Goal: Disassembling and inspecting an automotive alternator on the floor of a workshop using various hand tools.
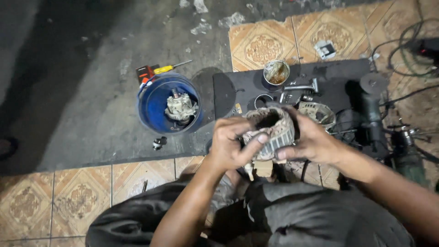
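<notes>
Blue bucket [153, 107] holding a metal motor part [181, 108], small tin [276, 72] of brown liquid, both hands' grip, left hand [231, 144], right hand [311, 142], clasping a stator [270, 130]

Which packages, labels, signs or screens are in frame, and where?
No signs or screens visible.
Open tin can: on the dark mat, far edge; round, metal, brownish inside; any label can't be made out.
Flat packet or scrap: on the patterned tile beyond the mat; small, white and grey, crumpled.
Small red and black item: on the concrete by the blue bucket; boxy; too blurred to tell if it is a package.
</notes>
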